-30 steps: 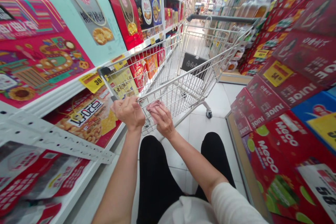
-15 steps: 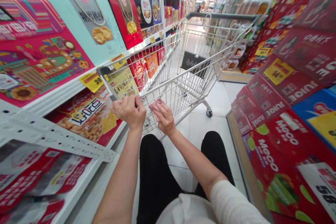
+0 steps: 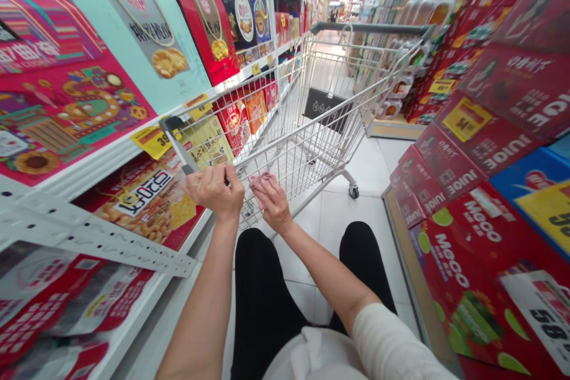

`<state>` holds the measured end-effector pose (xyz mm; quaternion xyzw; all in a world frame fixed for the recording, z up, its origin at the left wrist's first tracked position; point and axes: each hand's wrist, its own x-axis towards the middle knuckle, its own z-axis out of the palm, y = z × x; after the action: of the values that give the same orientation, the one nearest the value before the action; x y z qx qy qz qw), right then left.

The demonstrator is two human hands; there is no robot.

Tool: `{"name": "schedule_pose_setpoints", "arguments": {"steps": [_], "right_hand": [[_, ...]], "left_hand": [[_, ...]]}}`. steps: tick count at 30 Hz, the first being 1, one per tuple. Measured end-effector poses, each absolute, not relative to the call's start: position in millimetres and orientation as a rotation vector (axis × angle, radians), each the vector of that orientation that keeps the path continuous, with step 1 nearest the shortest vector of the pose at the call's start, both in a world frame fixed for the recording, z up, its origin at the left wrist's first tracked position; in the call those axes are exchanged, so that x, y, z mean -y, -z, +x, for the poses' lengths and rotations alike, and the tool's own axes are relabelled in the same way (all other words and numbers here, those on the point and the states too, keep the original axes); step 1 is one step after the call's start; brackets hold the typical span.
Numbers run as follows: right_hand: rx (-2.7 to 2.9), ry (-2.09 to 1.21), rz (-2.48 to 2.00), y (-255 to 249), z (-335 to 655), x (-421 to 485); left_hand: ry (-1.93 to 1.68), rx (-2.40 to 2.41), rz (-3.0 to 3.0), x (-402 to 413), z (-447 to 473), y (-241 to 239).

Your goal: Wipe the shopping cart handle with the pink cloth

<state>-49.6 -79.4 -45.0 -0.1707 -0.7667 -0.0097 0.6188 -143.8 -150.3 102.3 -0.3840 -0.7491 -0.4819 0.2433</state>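
A wire shopping cart (image 3: 307, 127) stands in front of me in the aisle, its grey handle bar (image 3: 378, 29) at the far end. My left hand (image 3: 216, 191) is closed in a fist around the cart's near top rim, beside the shelf. Just to its right, my right hand (image 3: 276, 206) pinches a crumpled pink cloth (image 3: 259, 183) against the cart's near corner. The fingers partly cover the cloth. Inside the cart's far end hangs a dark plaque (image 3: 327, 108).
Snack gift boxes (image 3: 173, 18) fill the white shelf (image 3: 111, 151) on the left, with a perforated metal bracket (image 3: 89, 222) near me. Stacked red drink cartons (image 3: 463, 243) line the right side on a low wooden base (image 3: 403, 255). White floor tiles (image 3: 303, 249) run between.
The view has shifted very slightly. Both hands stay almost in place at the cart's near end, the right one dipping a little with the cloth.
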Motion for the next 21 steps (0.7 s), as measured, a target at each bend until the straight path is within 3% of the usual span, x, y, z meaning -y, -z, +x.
{"name": "schedule_pose_setpoints", "arguments": {"steps": [9, 17, 21], "right_hand": [[1.742, 0.041, -0.38, 9.8, -56.7, 69.2], [1.946, 0.087, -0.417, 72.1, -60.7, 81.2], [1.921, 0.034, -0.422, 68.1, -54.3, 87.2]], "left_hand": [[1.234, 1.975, -1.017, 150.3, -141.5, -101.4], [1.191, 1.964, -1.042, 152.1, -142.6, -101.5], [1.189, 1.949, -1.027, 150.5, -141.3, -102.2]]}}
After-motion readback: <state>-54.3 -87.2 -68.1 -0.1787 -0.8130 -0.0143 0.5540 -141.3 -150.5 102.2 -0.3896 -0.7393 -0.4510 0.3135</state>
